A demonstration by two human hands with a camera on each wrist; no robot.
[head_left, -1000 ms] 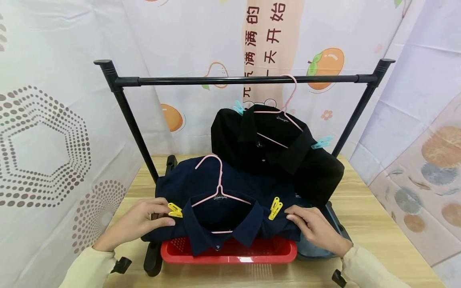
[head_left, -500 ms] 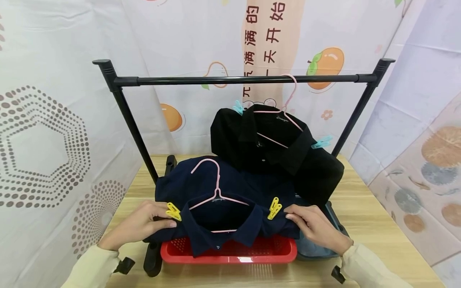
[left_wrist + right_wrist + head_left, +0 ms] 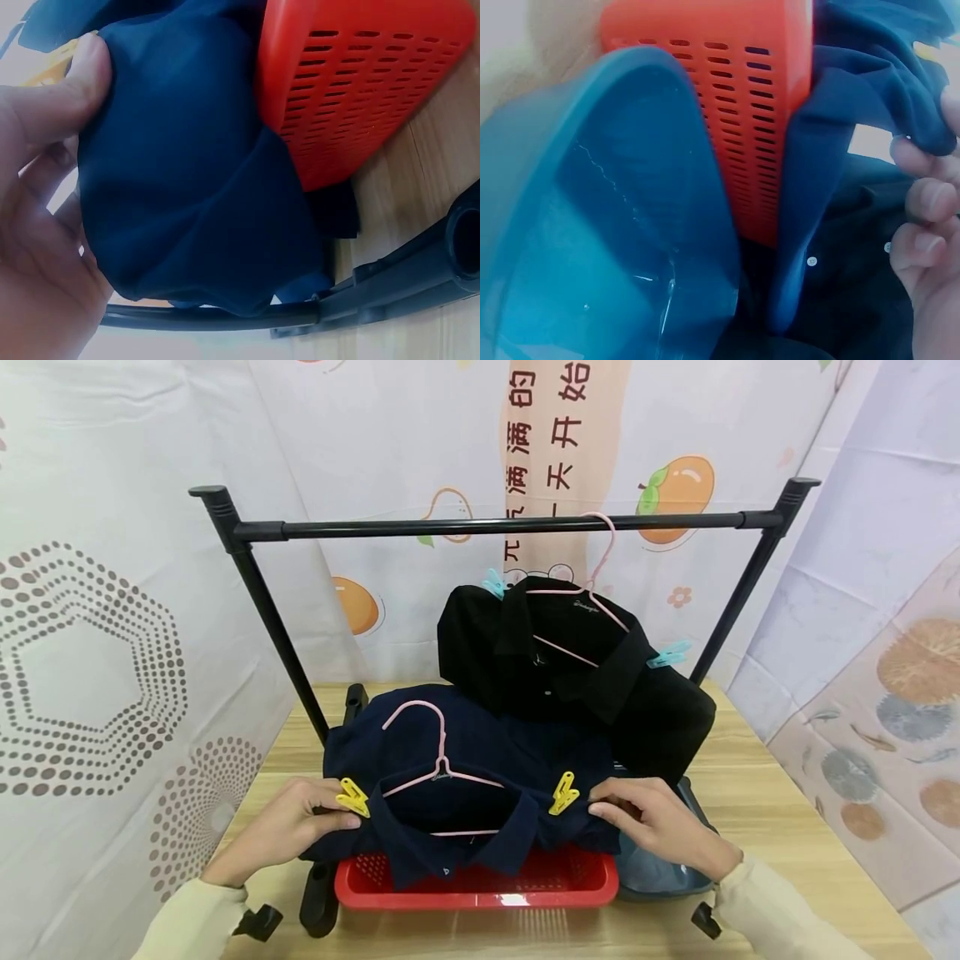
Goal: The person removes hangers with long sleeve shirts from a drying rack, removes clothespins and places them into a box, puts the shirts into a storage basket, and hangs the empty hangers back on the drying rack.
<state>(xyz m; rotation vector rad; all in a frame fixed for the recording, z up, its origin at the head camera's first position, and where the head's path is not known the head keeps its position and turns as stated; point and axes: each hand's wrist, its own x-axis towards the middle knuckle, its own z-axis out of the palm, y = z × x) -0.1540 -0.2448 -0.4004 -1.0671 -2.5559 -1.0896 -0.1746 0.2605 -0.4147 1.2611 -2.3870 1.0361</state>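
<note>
A navy collared shirt (image 3: 465, 727) lies over a red basket (image 3: 480, 900), with a pink hanger (image 3: 441, 743) inside its neck. Yellow clothespins sit on both shoulders, one on the left (image 3: 352, 797) and one on the right (image 3: 564, 793). My left hand (image 3: 296, 827) pinches the shirt's left shoulder beside its clothespin; the left wrist view shows thumb and fingers on the cloth (image 3: 172, 150). At the other shoulder my right hand (image 3: 656, 818) pinches the fabric between thumb and fingers, just outside the right clothespin.
A black shirt (image 3: 577, 685) hangs from the black rack's bar (image 3: 450, 528) on a pink hanger (image 3: 603, 552), with light blue clothespins (image 3: 670, 654) on it. A blue basin (image 3: 592, 225) stands right of the basket. The rack's foot (image 3: 318, 897) lies left of it.
The navy shirt and its hanger have shifted slightly left, and the hanger's hook has tipped lower and leftward. Both hands keep their pinch on the shoulders.
</note>
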